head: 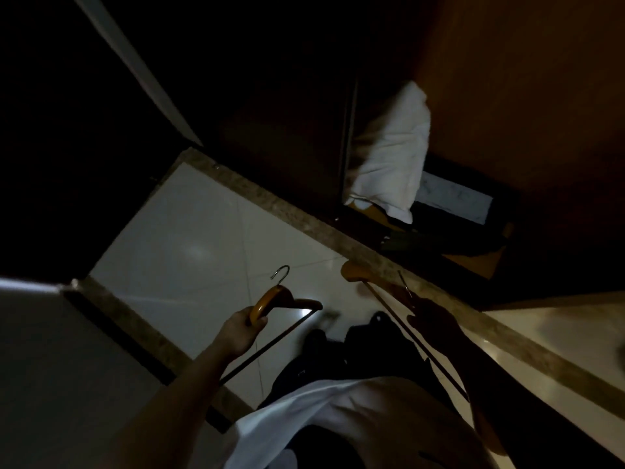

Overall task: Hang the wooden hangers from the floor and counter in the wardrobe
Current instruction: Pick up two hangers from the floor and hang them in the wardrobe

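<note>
In the dim room, before the open wardrobe [473, 262] and its glossy pale floor tiles [189, 238], the left hand [245, 328] gripped a wooden hanger [270, 299]; the shadowed right hand [433, 319] clutched a second hanger [355, 272].

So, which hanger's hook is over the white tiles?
The hanger in the left hand: silver hook against the tiles. The other hanger, in the right hand, crosses the stone border.
</note>
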Motion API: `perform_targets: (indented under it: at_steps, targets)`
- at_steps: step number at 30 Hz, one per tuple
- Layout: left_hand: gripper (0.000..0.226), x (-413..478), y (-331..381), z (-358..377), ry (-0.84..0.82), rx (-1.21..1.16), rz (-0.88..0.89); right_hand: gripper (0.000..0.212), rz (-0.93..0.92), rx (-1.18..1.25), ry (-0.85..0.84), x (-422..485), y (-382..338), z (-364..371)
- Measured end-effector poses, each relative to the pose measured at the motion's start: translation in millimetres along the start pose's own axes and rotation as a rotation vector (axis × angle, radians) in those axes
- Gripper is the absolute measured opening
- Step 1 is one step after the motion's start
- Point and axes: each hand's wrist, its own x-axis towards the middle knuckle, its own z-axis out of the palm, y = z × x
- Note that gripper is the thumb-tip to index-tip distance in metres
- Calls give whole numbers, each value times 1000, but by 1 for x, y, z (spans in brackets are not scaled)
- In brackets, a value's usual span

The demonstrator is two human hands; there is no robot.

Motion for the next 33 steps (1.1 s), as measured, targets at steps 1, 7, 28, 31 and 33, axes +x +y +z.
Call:
perform_targets:
  at_steps: [1,7,28,31,33]
  targets:
    - [11,9,17,-2,-26,41,40,42,21,-28,16,-3,-4,-7]
    - [10,56,133,-4,-128,174,230,43,-59,-83,310,18,9,-60]
    - [17,53,501,-14,146,419,926,29,-368,386,798,43,-27,-379]
    - [33,44,544,-26,260,542,1081,27,-446,378,873,27,-40,-418]
    - [39,37,569,-35,360,652,1230,44,-466,382,910,19,-47,-442]
